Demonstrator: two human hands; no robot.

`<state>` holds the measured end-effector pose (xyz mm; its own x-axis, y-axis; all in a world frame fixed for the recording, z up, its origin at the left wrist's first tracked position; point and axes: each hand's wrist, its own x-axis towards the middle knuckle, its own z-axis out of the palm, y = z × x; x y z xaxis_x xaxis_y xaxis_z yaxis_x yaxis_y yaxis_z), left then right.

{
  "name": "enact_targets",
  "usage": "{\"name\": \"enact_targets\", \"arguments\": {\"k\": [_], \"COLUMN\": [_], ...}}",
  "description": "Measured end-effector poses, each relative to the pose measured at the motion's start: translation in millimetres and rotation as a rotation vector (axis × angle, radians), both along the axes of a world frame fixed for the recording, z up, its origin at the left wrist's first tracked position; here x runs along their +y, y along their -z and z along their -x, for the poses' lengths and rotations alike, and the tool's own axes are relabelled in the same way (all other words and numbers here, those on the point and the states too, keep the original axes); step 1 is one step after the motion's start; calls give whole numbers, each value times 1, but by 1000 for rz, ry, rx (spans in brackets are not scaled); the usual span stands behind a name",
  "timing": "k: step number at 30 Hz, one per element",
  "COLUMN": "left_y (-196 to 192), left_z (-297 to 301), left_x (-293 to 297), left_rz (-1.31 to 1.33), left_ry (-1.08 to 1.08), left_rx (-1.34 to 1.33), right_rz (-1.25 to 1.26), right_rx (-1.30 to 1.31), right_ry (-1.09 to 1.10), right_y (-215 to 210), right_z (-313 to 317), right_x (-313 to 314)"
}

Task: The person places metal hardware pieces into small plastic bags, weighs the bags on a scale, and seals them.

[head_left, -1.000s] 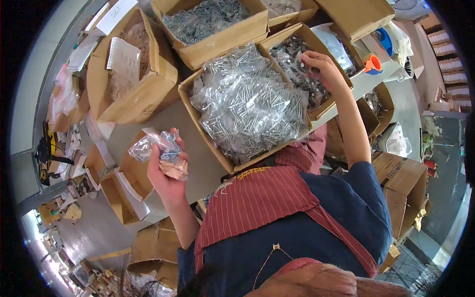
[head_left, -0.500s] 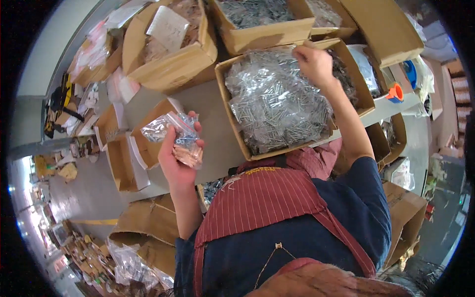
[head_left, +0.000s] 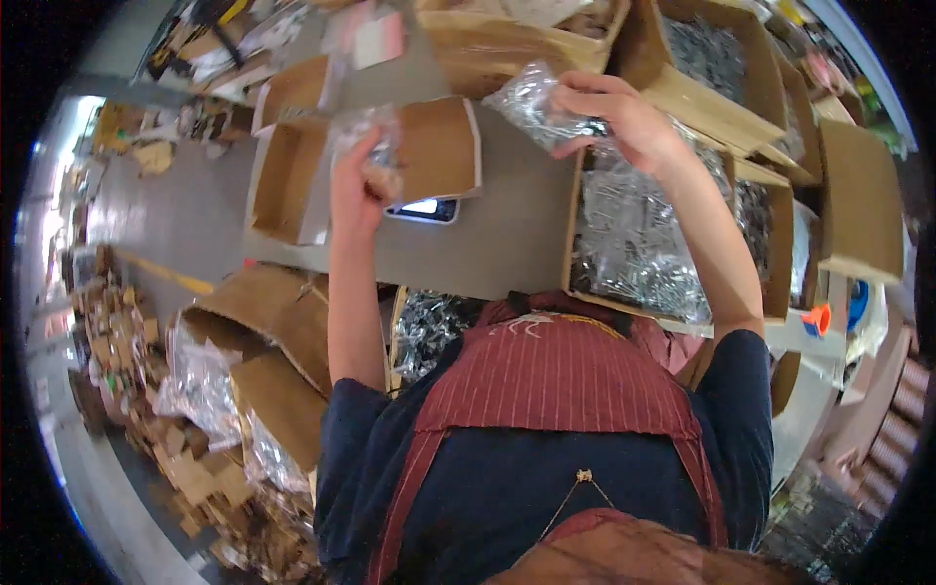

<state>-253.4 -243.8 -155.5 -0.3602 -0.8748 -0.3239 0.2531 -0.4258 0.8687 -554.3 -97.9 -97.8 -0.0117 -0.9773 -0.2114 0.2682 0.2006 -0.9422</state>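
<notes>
My left hand (head_left: 359, 190) is closed around small clear plastic bags (head_left: 369, 136), blurred by motion, over the small open cardboard trays. Tan pieces show through the plastic near my fingers. My right hand (head_left: 624, 119) grips a clear plastic bag (head_left: 536, 105) above the table, just left of the carton (head_left: 571, 263). The bag's contents are hard to make out. Several clear bags of silvery screws (head_left: 639, 229) fill that carton, below my right forearm.
Small open cardboard trays (head_left: 441, 146) stand at the left of the grey table (head_left: 507, 239). A small device with a lit display (head_left: 424, 209) lies partly under one. Larger cartons (head_left: 717, 107) of metal parts line the back right. An orange ring-shaped thing (head_left: 817, 320) sits at the right edge.
My right hand has left the screw carton and moved left, now with a clear bag in it. My left hand has moved up over the trays, still holding its bags. The view has shifted.
</notes>
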Motion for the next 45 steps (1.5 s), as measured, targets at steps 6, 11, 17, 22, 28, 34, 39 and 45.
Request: {"name": "enact_targets", "arguments": {"k": [6,11,17,22,28,34,39,45], "left_y": [24,-26,1,44,49,56,40,69], "left_z": [-9,-42,-139,-170,-152,-140,-92,-69], "left_x": [-31,-29,-46,-32,-23,-22,-4,-37], "left_rz": [258,488,441,251,232,252,130,438], "left_ry": [205,-37,-514,-631,-576,-481,-241,-59], "left_rx": [-362,-363,-200,-185,-280,-366,-653,-1143], "right_rz": [-66,355,171,23,72,46,105,102], "right_rx": [385,649,577,708,1010,891,931,915], "right_ry": [-238,-73,213,416,466,549,575,604], "right_y": [34,9,8,52,95,96,114,109], "right_z": [-79,-71,30,96,101,90,103,96], "right_x": [-91,-85,-11,78,135,137,140,136]}}
